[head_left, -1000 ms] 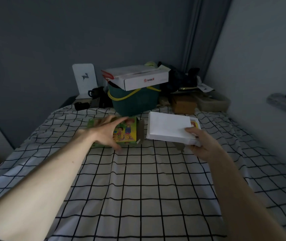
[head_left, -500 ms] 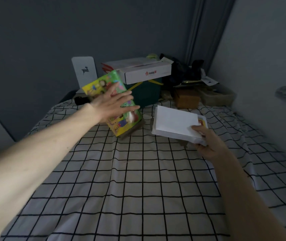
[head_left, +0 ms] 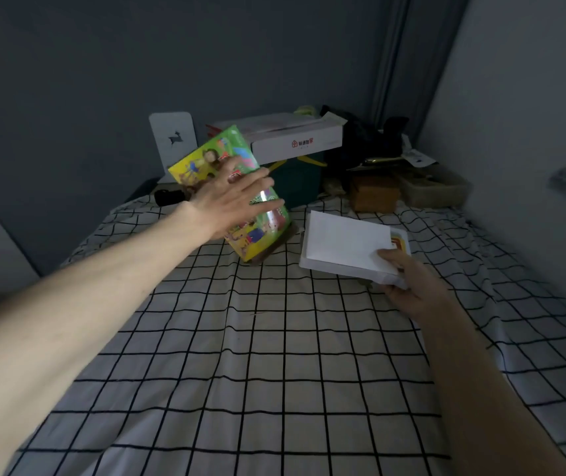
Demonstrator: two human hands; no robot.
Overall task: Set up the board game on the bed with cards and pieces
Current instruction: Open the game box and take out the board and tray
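Game box, bright with cartoon art, stands tilted on its lower corner toward the far end of the bed, long axis leaning up and left, with my left hand spread flat against its face. My right hand grips the near corner of the white tray just right of it, so the left is nearer the box.

Left hand stretched far forward, fingers straight and spread (back of hand facing up). Right hand lower and nearer, fingers curled underneath, thumb pinching on top.
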